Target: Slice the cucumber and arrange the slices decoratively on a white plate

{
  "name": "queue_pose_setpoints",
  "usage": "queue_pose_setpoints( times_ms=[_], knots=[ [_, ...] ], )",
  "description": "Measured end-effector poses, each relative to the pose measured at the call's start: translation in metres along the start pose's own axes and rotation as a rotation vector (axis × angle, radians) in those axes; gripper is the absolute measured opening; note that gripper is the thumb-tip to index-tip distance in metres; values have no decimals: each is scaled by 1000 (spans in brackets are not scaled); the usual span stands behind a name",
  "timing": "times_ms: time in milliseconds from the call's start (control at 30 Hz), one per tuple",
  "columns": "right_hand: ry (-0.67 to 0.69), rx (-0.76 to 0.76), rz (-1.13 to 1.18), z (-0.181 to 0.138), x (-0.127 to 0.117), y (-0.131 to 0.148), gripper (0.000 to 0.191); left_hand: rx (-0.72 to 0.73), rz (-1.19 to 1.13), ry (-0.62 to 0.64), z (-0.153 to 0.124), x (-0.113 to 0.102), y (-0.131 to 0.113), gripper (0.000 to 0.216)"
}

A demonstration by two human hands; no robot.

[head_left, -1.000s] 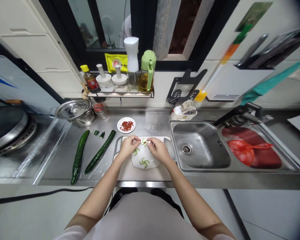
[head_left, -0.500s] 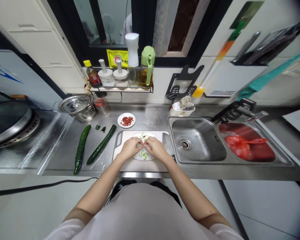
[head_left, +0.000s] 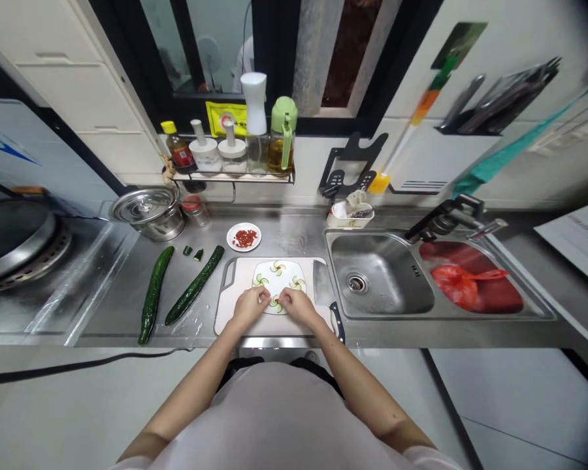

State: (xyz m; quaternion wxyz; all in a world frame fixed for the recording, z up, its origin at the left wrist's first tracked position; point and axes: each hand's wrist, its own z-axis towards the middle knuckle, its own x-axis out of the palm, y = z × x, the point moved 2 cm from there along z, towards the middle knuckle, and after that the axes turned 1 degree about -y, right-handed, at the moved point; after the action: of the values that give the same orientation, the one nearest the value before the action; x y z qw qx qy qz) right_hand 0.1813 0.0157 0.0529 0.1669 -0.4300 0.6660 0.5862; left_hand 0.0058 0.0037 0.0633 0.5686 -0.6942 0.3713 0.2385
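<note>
Left hand [head_left: 251,307] and right hand [head_left: 296,305] moved nearer — fingers narrowed, contents unclear — flanking one of four pinwheels [head_left: 275,303].

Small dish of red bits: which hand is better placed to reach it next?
Left, probably: the dish lies almost straight ahead of the left hand; the right hand is farther and would likely cross the white plate.

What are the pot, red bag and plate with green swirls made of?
The pot: probably polished steel, silvery with reflections. The red bag: likely glossy plastic, thin and crinkled. The plate: smooth and white, maybe glazed ceramic, maybe plastic.
</note>
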Motion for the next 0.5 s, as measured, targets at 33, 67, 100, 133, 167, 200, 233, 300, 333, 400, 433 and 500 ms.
queue_pose_setpoints(
  times_ms=[33, 67, 100, 133, 167, 200, 233, 300, 333, 400, 433, 500],
  knots=[
    [4, 19, -18, 0, 1, 0, 12, -9, 3, 7, 1, 4, 0, 13],
    [10, 33, -34, -1, 2, 1, 12, -16, 6, 12, 2, 7, 0, 13],
    [15, 44, -47, -1, 3, 1, 13, -22, 9, 16, 3, 10, -1, 13],
    [20, 53, -59, -2, 3, 2, 13, -26, 12, 18, 4, 12, -2, 12],
    [24, 62, -69, -2, 3, 3, 13, -29, 17, 21, 5, 14, -3, 12],
    [26, 71, -78, -3, 3, 4, 14, -31, 22, 25, 6, 16, -4, 12],
    [27, 79, -87, -3, 3, 4, 14, -34, 27, 29, 6, 17, -4, 12],
    [26, 92, -102, -3, 3, 5, 15, -39, 38, 39, 7, 20, -5, 12],
    [27, 98, -109, -3, 3, 5, 15, -43, 44, 44, 8, 21, -4, 12],
    [30, 104, -123, -3, 4, 5, 16, -50, 56, 54, 9, 23, -3, 13],
    [32, 107, -131, -3, 4, 4, 16, -53, 60, 59, 9, 24, -2, 13],
    [37, 110, -144, -2, 5, 4, 17, -56, 66, 66, 10, 26, -1, 14]
  ],
)
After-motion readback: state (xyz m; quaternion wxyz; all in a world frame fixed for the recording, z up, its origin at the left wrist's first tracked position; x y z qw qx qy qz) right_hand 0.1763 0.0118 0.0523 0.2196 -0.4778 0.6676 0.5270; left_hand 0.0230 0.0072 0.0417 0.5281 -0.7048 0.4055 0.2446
